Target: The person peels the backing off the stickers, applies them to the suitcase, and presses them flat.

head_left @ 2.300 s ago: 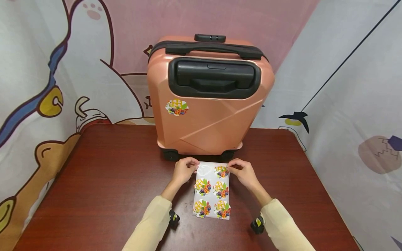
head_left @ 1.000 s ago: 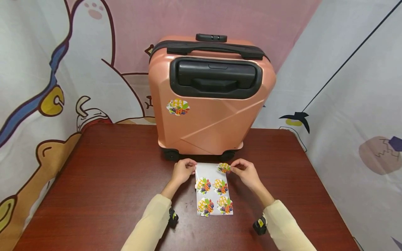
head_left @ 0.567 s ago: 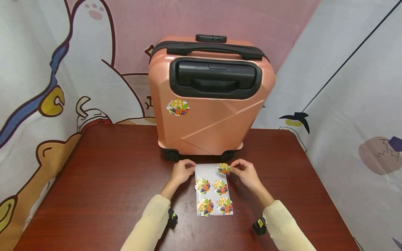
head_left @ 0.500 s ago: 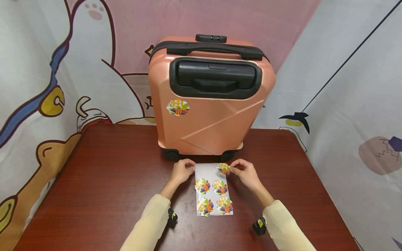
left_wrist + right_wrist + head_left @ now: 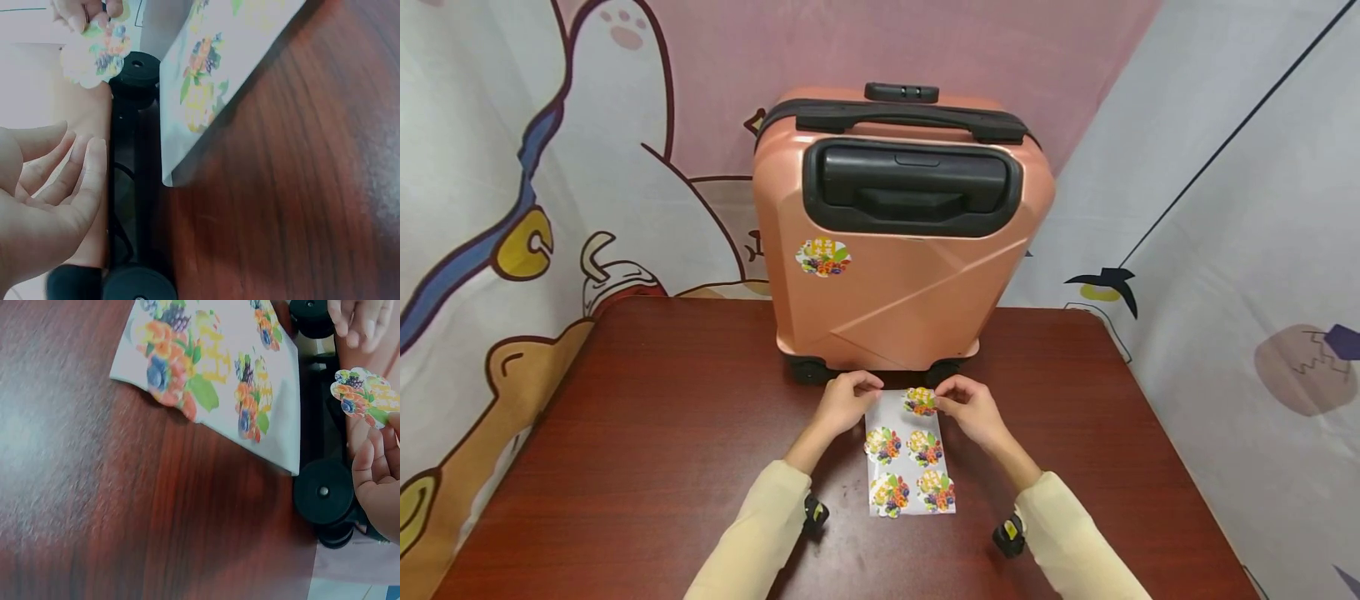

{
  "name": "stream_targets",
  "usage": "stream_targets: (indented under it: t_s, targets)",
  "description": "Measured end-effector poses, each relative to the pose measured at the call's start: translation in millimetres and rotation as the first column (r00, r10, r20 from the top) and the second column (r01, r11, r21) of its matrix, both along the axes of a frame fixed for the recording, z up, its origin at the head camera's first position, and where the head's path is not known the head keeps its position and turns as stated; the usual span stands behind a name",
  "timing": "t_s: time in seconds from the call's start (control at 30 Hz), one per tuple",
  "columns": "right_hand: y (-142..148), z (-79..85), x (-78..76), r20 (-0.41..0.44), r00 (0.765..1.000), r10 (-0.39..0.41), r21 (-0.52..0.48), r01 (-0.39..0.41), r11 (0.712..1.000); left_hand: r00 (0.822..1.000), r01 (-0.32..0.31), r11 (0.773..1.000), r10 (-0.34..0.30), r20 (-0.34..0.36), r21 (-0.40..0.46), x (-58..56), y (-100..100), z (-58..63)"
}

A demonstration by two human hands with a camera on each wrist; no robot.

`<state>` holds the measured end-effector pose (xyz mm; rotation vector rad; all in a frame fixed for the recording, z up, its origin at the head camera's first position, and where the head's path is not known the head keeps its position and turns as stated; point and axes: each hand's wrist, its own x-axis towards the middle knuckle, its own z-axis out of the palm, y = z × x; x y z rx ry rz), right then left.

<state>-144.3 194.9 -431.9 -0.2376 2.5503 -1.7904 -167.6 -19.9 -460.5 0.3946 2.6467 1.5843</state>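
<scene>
My right hand (image 5: 972, 410) pinches a scalloped fruit-print sticker (image 5: 361, 394) by its edge, between thumb and finger. In the right wrist view the sticker is off its backing and held apart from the sheet. The white sticker sheet (image 5: 906, 467) lies on the table, with several similar stickers on it. My left hand (image 5: 53, 194) is near the sheet's far left corner, its fingers loosely bent with a gap to the thumb and nothing between them. A pink suitcase (image 5: 910, 292) stands just behind both hands, one fruit sticker (image 5: 823, 257) on its upper left front.
Black wheels (image 5: 808, 369) carry the suitcase on the dark red wooden table (image 5: 647, 450). A black telescopic handle (image 5: 913, 187) is recessed in its front. A curtain with cartoon prints (image 5: 625, 150) hangs behind the table and along its sides.
The right hand first peeled the upper right sticker up, and has now moved left with it, clear of the sheet. The left hand has let go of the sheet's corner and shifted slightly right.
</scene>
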Motion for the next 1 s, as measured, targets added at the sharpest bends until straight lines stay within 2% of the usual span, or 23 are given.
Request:
stream_targets:
  t_s: [0.17, 0.47, 0.77, 1.0]
  targets:
    - [-9, 3.1, 0.1, -0.002, 1.0, 0.027, -0.013, -0.027, 1.0, 0.999, 0.027, 1.0, -0.026, -0.02, 0.009, 3.5, 2, 4.5]
    - [-17, 6.6, 0.5, -0.008, 0.996, 0.089, -0.023, -0.09, 0.996, 1.0, 0.022, 1.0, -0.022, -0.019, 0.015, 5.8, 3, 5.9]
    - [-21, 9.8, -0.7, -0.007, 0.994, 0.113, -0.006, -0.113, 0.994, 1.0, 0.015, 0.999, -0.014, -0.019, 0.032, 7.0, 3, 8.0]
    - [-25, 14.0, -1.3, -0.019, 0.993, 0.114, -0.036, -0.114, 0.993, 0.999, 0.013, 0.999, -0.012, -0.045, 0.031, 7.0, 1, 11.2]
